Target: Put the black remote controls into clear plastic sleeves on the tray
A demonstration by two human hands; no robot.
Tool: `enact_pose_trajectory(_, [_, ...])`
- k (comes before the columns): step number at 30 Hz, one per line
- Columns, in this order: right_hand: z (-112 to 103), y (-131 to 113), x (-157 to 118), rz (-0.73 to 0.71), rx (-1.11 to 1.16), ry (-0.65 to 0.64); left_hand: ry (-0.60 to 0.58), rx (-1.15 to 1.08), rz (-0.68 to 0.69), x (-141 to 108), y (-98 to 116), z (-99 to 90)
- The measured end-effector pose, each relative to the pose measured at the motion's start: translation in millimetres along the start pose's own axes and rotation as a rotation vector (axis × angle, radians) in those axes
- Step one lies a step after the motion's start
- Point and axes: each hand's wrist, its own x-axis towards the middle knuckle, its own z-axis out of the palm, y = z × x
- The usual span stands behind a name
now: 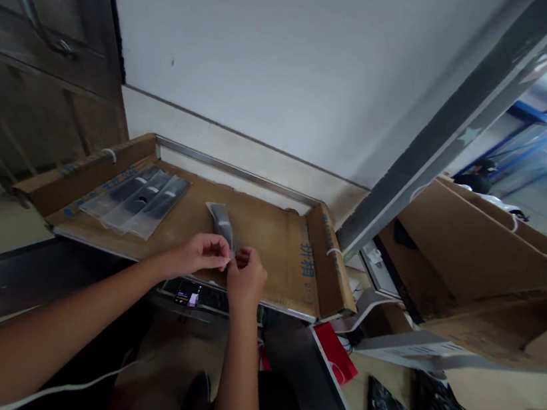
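Pinching the near end of a clear bag (pixel 223 222), the left hand (pixel 209 254) has its thumb and forefinger closed on the plastic. The right hand (pixel 247 272) grips the same end just beside it, the fingertips of both close together. The bag, with something dark inside, stretches away beyond the hands over a cardboard tray (pixel 272 232). Left of the left hand, a row of bags (pixel 140 202) with dark contents lies on the tray. Below the left hand, nearer the body, is a phone (pixel 188 293) with a lit screen. Right of the right hand, blue print (pixel 307 260) marks the tray; well apart, farther right, stands a big cardboard box (pixel 490 260).
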Motion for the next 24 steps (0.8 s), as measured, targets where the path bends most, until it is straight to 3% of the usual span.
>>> enact_pose_trajectory(4, [0.1, -3.4, -0.1, 0.007, -0.168, 0.016, -0.112, -0.025, -0.052, 0.3, 4.5, 2.0])
enact_pose_trajectory(7, [-1.8, -3.8, -1.2, -0.027, -0.229, -0.023, -0.134, -0.06, -0.097, 0.0, 5.4, 2.6])
enact_pose_trajectory(9, [-3.8, -2.7, -1.9, -0.086, -0.238, -0.053, -0.049, -0.13, -0.102, 0.4, 3.5, 3.0])
enact_pose_trajectory(12, [-9.0, 0.3, -2.2, -0.155, -0.253, -0.071, 0.227, -0.248, -0.049, 4.7, -2.7, 4.4])
enact_pose_trajectory(16, [-20.6, 5.7, -2.4, -0.242, -0.302, -0.133, 0.518, -0.123, 0.037, 16.3, -12.5, 2.0])
enact_pose_trajectory(19, [-28.1, 10.4, -3.8, -0.298, -0.302, -0.144, 0.6, 0.12, 0.069, 23.3, -18.5, -6.4])
enact_pose_trajectory(24, [-34.6, 15.4, -6.8, -0.364, -0.257, -0.156, 0.633, 0.52, 0.114, 27.5, -25.8, -15.2])
